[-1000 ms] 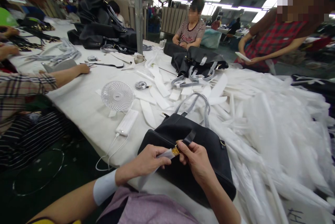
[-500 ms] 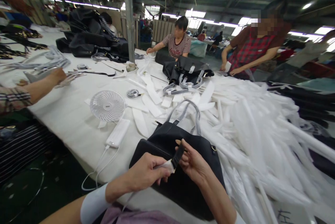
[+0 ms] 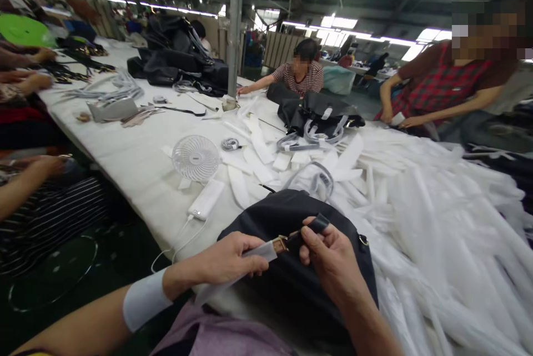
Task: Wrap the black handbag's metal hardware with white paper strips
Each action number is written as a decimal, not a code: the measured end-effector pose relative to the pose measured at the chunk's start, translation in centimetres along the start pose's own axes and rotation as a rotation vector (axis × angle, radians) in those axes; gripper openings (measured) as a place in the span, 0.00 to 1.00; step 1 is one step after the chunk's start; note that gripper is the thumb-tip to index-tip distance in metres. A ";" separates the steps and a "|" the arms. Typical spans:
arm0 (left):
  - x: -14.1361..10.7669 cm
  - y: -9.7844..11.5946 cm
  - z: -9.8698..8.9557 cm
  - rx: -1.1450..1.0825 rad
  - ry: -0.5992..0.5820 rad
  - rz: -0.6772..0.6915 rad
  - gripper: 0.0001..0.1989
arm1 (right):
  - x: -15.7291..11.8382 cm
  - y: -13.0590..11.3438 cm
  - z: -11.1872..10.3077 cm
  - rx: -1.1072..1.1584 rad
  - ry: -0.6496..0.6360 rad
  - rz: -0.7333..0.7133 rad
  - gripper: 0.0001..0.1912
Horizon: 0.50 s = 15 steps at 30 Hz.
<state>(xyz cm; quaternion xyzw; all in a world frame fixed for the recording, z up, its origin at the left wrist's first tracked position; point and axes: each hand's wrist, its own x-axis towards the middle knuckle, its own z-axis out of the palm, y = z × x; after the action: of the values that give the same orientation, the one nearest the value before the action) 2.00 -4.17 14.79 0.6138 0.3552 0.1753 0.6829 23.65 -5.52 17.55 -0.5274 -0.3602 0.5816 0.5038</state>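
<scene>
A black handbag (image 3: pixel 266 209) lies before me on the white table, its wrapped handles (image 3: pixel 320 175) flopped toward the far side. My left hand (image 3: pixel 241 259) pinches a strap (image 3: pixel 262 253) covered in whitish wrapping, with a gold-coloured buckle (image 3: pixel 280 244) at its end. Closed around a short black strap end (image 3: pixel 318 224) is my right hand (image 3: pixel 327 245). Its black band runs to the buckle, above the bag. Whether the band passes fully through the buckle I cannot make out.
Left of the bag stand a white fan (image 3: pixel 195 159) and a power bank (image 3: pixel 206 199) with a cable. White plastic wrapping (image 3: pixel 433 222) is heaped at the right. Black bags (image 3: pixel 308 114) lie farther back. Co-workers sit or stand around the table, near a metal post (image 3: pixel 235 28).
The buckle now shows between my hands, and my right hand has shifted right with the black strap end. The bag's handles have dropped back. The view has turned left.
</scene>
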 end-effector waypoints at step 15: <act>-0.9 0.6 0.8 0.076 0.009 0.101 0.12 | -2.6 -0.9 0.9 -0.248 -0.021 -0.164 0.22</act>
<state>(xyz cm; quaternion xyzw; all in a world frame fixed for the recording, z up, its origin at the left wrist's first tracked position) 2.06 -5.21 15.61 0.6555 0.3333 0.1987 0.6479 22.76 -7.67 19.27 -0.5483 -0.4762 0.4952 0.4769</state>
